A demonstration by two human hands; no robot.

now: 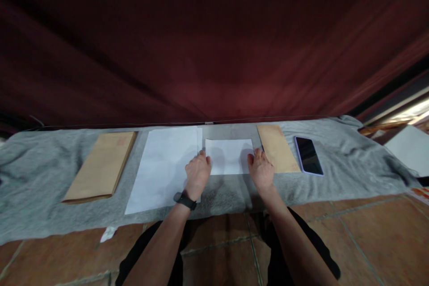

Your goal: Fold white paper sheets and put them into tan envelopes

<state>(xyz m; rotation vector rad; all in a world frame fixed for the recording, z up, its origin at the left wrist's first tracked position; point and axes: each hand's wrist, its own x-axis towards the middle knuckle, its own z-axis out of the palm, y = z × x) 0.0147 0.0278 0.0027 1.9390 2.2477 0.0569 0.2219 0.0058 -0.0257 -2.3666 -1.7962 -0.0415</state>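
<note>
White sheet: one, small (229, 156), lying flat between the two hands with its long side running left to right.
Left hand: one (198, 170), fingers bunched close at the sheet's left edge; whether they pinch the paper cannot be told.
Right hand: one (262, 170), fingers curled in at the sheet's right edge; its grip cannot be told either.
Larger white paper: at least two sheets (161, 161), overlapping just left of the small sheet, one edge showing past the other beside the left hand.
Loose brown envelope: one (279, 147), flat, just beside the right hand.
Brown pile: one (100, 165), at far left, its layers too fine to count.
Phone: one (309, 155), dark screen up, pale purple rim, right of the loose envelope.
Watch: one, black (185, 200), on the left wrist.
Surface: one grey cloth (342, 156), soft and rumpled at both ends, with one white tag (108, 233) at its near edge.
Room: dark red curtain (214, 53) behind; brown tiled floor (368, 232) below; two dark-clad legs (315, 241) at the near side.
</note>
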